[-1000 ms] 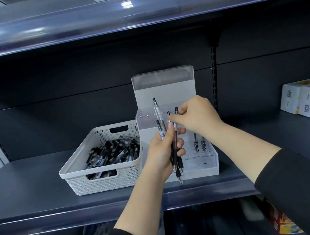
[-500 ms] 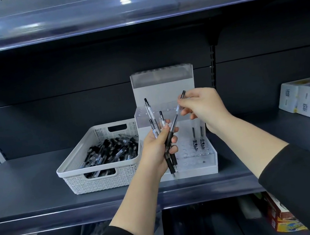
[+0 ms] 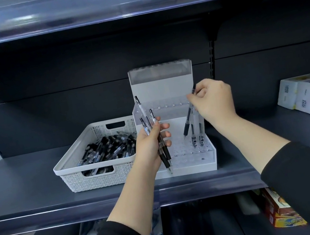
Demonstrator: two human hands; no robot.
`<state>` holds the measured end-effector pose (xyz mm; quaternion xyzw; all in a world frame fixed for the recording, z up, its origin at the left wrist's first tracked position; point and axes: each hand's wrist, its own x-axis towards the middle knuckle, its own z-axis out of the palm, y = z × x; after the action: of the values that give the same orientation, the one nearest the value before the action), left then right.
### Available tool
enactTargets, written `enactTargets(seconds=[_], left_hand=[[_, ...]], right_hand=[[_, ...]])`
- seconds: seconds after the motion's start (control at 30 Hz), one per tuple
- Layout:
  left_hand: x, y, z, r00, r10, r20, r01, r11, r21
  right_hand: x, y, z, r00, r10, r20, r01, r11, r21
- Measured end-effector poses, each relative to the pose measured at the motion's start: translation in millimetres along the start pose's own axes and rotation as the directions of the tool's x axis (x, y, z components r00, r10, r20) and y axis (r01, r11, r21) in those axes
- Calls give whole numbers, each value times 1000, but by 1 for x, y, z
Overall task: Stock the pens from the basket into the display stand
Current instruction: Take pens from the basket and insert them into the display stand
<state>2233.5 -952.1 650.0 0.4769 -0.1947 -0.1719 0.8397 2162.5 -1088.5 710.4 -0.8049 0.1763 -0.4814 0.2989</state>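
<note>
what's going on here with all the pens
A person is stocking pens from the white basket into the clear display stand. The left hand grips a small bunch of pens. The right hand pinches one pen, tilted, tip just above the holes beside two pens already standing.

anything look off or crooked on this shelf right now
Nothing damaged or spilled. The only tilted thing is the pen pinched by the right hand, slanting tip-down over the display stand beside two upright pens; it is mid-placement. The left hand grips a bundle of pens.
</note>
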Motion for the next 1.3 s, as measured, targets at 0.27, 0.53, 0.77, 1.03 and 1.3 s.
enactTargets(seconds=[0.27,0.53,0.77,1.03,1.3], left_hand=[[1,2,-1,1000,-3,27,3,1000,11],[4,0,-4,998,-20,56,20,1000,2],[5,-1,-4,996,-21,85,20,1000,19],[5,-1,-5,996,-26,90,24,1000,18],[3,-1,-3,996,-24,88,23,1000,14]], right_hand=[[-2,1,4,998,-54,11,55,998,-35],[-4,4,15,991,-40,128,61,984,-165],[0,-7,19,954,-18,299,150,892,-427],[3,-12,28,920,65,387,156,844,-513],[0,-12,28,893,89,440,194,807,-558]])
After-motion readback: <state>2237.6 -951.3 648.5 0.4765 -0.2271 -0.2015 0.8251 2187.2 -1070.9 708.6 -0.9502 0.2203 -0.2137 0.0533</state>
